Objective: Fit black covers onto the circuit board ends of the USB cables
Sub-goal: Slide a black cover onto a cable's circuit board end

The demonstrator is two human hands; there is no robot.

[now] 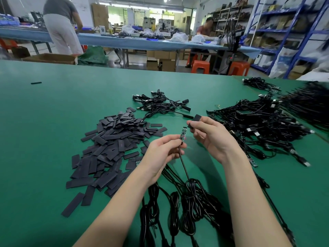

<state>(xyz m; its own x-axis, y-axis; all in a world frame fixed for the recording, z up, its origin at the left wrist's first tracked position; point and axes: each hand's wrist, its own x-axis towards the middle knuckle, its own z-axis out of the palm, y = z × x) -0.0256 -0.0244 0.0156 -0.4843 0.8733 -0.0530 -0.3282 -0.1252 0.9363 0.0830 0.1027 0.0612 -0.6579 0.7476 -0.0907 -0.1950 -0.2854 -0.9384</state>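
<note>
Both hands are working above the green surface (44, 122), forearms reaching in from the bottom edge. The left hand (160, 154) is pinching a thin black USB cable (184, 166) just below its circuit board (183, 133), fingers curled round the wire; the board is standing roughly upright, its free end pointing away from the wearer, bare and uncovered. The cable is running down from the left hand into a coiled bundle (194, 202) lying on the surface between the forearms. The right hand (211, 134) is holding 1 black cover (195, 121) between thumb and fingers, fingers curled on it, just to the right of and slightly above the board tip; cover and board are near each other but apart. To the left of the hands a loose pile of flat black covers (114, 145) is spreading across the surface. Beyond the hands a small cluster of cables (160, 104) is lying, several ends carrying black covers. To the right a large tangled heap of cables (263, 125) is sitting, with more black bundles (306, 102) further right. 1 stray black piece (36, 83) is lying alone at far left. Containers: cardboard boxes (160, 61) are sitting on the floor under the far blue table (110, 41); their contents cannot be seen. Blue shelving (284, 32) at right is holding boxes, blurred.
</note>
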